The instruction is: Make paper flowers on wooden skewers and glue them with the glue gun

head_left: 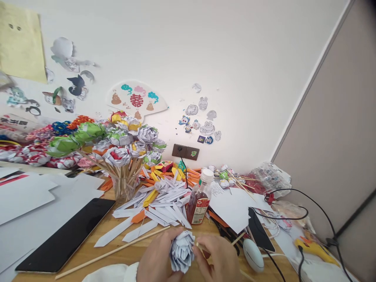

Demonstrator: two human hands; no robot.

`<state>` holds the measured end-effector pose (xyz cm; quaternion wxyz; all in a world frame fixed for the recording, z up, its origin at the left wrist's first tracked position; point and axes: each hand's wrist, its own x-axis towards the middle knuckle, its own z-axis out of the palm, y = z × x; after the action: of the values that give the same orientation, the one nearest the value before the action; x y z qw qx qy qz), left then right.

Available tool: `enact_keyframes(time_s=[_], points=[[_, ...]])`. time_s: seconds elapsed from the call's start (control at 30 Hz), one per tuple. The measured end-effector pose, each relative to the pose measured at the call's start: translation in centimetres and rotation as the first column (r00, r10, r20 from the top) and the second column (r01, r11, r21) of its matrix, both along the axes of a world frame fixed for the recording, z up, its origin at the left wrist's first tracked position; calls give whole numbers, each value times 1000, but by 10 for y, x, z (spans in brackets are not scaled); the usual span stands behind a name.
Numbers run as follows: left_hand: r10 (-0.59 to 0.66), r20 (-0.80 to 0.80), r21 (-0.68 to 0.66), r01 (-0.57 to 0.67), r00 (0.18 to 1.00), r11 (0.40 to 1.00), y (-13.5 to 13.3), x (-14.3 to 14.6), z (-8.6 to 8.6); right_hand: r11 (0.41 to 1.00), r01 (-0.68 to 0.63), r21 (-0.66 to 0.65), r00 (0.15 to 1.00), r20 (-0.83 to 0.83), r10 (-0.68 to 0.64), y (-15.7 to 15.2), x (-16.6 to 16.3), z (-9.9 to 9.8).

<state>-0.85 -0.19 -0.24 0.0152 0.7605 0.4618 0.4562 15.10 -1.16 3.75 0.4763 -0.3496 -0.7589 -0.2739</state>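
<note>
My left hand [157, 258] is wrapped round a folded white paper flower [182, 250] at the bottom middle of the view. My right hand [219, 256] pinches the flower's right side with thumb and fingers, and a thin wooden skewer [238, 237] pokes out past it to the right. A long wooden stick [114, 250] lies on the wooden desk [123, 254] just left of my hands. Folded white and orange paper strips [161, 207] are heaped behind the flower.
A glass jar of finished paper flowers on sticks [123, 156] stands at the back left. A red-liquid bottle [199, 201], a dark tablet [67, 235], white sheets [26, 199], a phone [260, 231], a white mouse [253, 254], cables and a yellow glue gun [313, 248] crowd the desk.
</note>
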Motion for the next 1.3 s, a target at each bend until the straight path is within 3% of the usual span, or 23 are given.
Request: enact_keyframes(time_s=[0.23,0.43,0.73,0.87,1.03,1.13,1.3], points=[[14,-42,55,-12,999,998,2,1,-3,999,-47,5,999,-11,47,3,-1,-10],[14,-45,47,-11,999,999,2,-1,-4,981,-94,-169,990,91,110,2,7,-11],[-27,100,15,25,995,1000,3,4,-15,957,-57,-283,990,110,92,5,12,-9],[-44,116,-5,45,992,999,3,4,-16,975,-33,-219,992,111,59,3,11,-6],[-19,53,35,17,998,999,5,1,-11,997,-51,-49,996,66,54,0,3,1],[-13,-16,69,14,1000,997,6,-1,-8,997,-33,63,996,90,27,-1,-2,4],[0,-48,78,4,999,997,6,-3,-10,989,29,143,995,91,-43,-2,-5,5]])
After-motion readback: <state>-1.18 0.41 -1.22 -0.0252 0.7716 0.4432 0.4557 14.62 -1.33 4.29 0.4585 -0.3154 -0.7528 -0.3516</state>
